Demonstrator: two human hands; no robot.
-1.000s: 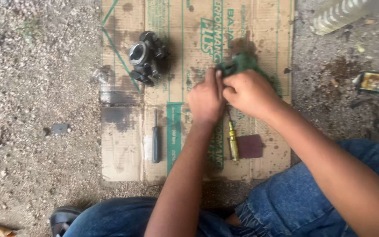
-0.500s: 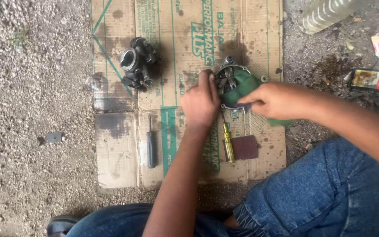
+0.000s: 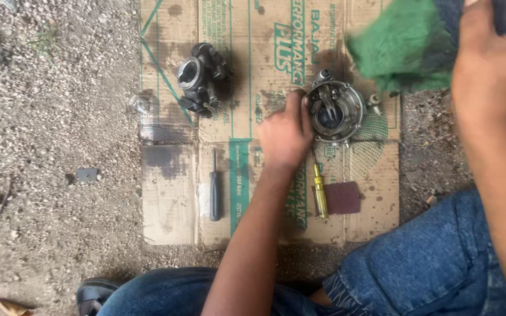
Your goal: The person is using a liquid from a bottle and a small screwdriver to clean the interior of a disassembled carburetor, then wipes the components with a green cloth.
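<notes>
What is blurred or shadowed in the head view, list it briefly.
Head view: flat daylight, no glare; the green rag in the right hand is smeared by motion blur; the left hand and round metal part are sharp; soft shadows lie beside the carburetor body and black screwdriver.

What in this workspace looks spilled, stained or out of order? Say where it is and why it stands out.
The cardboard sheet carries dark wet-looking stains, heaviest at its left edge below the grey metal housing. The left hand steadies a round metal part; the right hand lifts a green rag. Nothing looks broken.
</notes>
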